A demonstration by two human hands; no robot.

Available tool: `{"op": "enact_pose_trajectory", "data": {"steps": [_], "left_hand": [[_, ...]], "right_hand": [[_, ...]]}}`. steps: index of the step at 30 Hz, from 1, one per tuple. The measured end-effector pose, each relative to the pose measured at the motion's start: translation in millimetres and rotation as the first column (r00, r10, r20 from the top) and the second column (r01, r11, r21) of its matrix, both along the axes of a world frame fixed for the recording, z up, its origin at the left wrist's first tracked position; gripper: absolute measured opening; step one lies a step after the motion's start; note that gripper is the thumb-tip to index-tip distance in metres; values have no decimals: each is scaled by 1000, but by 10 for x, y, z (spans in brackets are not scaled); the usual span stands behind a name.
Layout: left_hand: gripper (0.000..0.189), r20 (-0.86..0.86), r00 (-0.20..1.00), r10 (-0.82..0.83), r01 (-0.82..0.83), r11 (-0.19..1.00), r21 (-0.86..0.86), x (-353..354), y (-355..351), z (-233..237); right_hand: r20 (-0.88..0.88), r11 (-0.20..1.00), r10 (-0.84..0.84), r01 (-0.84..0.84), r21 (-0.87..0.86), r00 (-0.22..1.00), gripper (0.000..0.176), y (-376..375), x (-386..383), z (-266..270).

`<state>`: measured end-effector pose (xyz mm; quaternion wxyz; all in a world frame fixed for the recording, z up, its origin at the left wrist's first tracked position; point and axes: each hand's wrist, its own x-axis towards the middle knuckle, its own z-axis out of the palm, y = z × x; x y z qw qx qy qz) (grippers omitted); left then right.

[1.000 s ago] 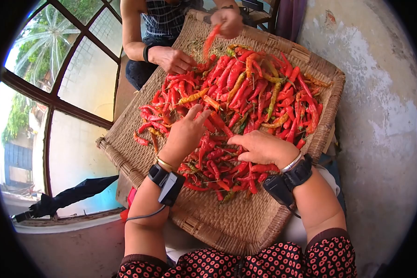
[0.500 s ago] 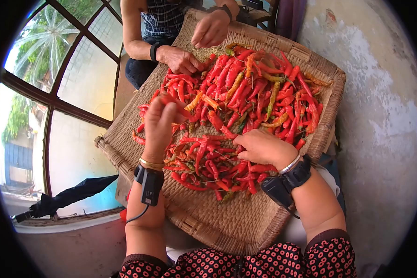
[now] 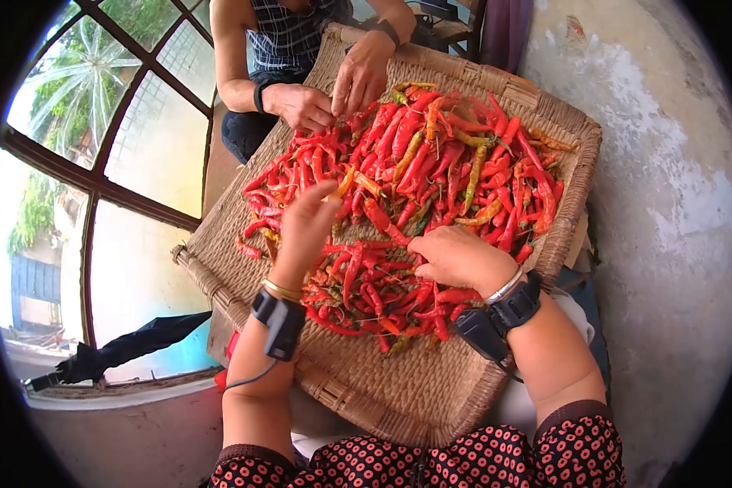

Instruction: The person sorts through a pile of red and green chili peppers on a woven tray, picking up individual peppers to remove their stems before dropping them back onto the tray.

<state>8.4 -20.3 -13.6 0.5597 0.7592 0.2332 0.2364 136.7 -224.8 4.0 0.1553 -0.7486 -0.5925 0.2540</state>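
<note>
Red chili peppers [image 3: 403, 289], a few orange or greenish, lie in two heaps in a woven tray [image 3: 419, 398]. My left hand [image 3: 305, 228] is raised over the left side of the heaps, fingers stretched up and away from me; no pepper shows in it. My right hand [image 3: 461, 259] rests palm down between the far and near heaps. Its fingers curl down onto a red chili pepper at the near heap's edge; the fingertips are partly hidden. Both wrists carry bangles and black devices.
Across the tray, another person's hands [image 3: 358, 77] [image 3: 301, 106] work close together at the far heap's edge. A framed window [image 3: 138, 211] and a folded black umbrella [image 3: 138, 340] are on the left. A worn plaster wall [image 3: 659, 203] stands on the right.
The red chili pepper in my left hand is gone from it, and that hand has shifted slightly right. My right hand stays nearly still. The other person's hands have come together.
</note>
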Motion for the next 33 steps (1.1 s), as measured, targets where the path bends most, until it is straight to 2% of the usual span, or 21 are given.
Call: {"op": "enact_pose_trajectory", "data": {"steps": [2, 3, 8, 10, 12, 14, 15, 16, 17, 18, 19, 20, 21, 22, 24, 25, 27, 28, 29, 33], "left_hand": [[27, -58, 976, -211, 219, 934, 284, 58, -138, -128], [29, -151, 958, -242, 284, 854, 436, 73, -292, 80], [30, -268, 916, -300, 389, 829, 402, 299, -465, 402], [35, -227, 910, -347, 399, 585, 706, 506, -459, 477], [42, -267, 909, -320, 412, 587, 697, 765, -475, 458], [57, -220, 970, -105, 243, 430, 869, 1030, -529, 380], [57, -219, 969, -113, 247, 425, 871, 1131, -594, 374], [68, -191, 981, -21, 182, 420, 889, 1224, -663, 370], [78, -160, 985, 70, 118, 409, 905, 1296, -717, 373], [78, -161, 985, 61, 122, 410, 904, 1352, -749, 355], [85, -246, 959, 138, 169, 418, 892, 1392, -783, 323], [93, -330, 920, 213, 215, 429, 877, 1427, -808, 290], [96, -328, 917, 227, 217, 405, 888, 1447, -793, 272], [96, -332, 917, 223, 223, 403, 888, 1471, -783, 275], [94, -484, 853, 197, 312, 551, 774, 1506, -771, 309], [88, -435, 879, 194, 301, 482, 823, 1508, -737, 240], [83, -427, 889, 166, 294, 509, 809, 1473, -714, 209], [78, -421, 897, 134, 291, 538, 791, 1453, -701, 182], [71, -292, 952, 98, 206, 503, 839, 1415, -683, 152], [65, -301, 954, -1, 262, 496, 828, 1207, -585, 202]], "right_hand": [[2, 1000, -12, 12, -1, 1000, 26, -6, -9, 0], [9, 1000, -10, 10, 1, 1000, 26, -4, -12, 1], [29, 1000, 3, -3, 4, 1000, 22, -4, -14, 49], [36, 1000, -17, 17, -6, 999, 19, -2, -30, 113], [39, 999, -40, 41, -19, 998, 17, -20, -49, 124], [65, 997, -51, 47, 62, 997, 15, -44, -40, 71], [85, 992, -76, 67, 103, 994, 16, -55, -40, 28], [85, 992, -86, 77, 105, 993, 16, -77, -41, 25], [-7, 980, -156, 156, 125, 988, 15, -92, -50, 80], [-99, 962, -223, 235, 136, 970, 15, -123, -48, 98], [-64, 925, -243, 251, 286, 968, 12, -177, -47, 35], [-67, 924, -250, 259, 282, 966, 12, -201, -27, 22], [-21, 919, -287, 281, 276, 958, 11, -208, -7, 18], [26, 913, -322, 303, 274, 946, 11, -209, 13, 21], [31, 923, -311, 294, 247, 950, 11, -252, 26, 86], [73, 928, -286, 257, 269, 955, 10, -268, 25, 65], [122, 931, -261, 216, 294, 958, 9, -283, 50, 85], [124, 951, -218, 183, 249, 968, 9, -286, 89, 118], [121, 968, -177, 150, 201, 977, 9, -298, 122, 137], [161, 959, -226, 190, 211, 961, 19, -435, 280, 133]]}}
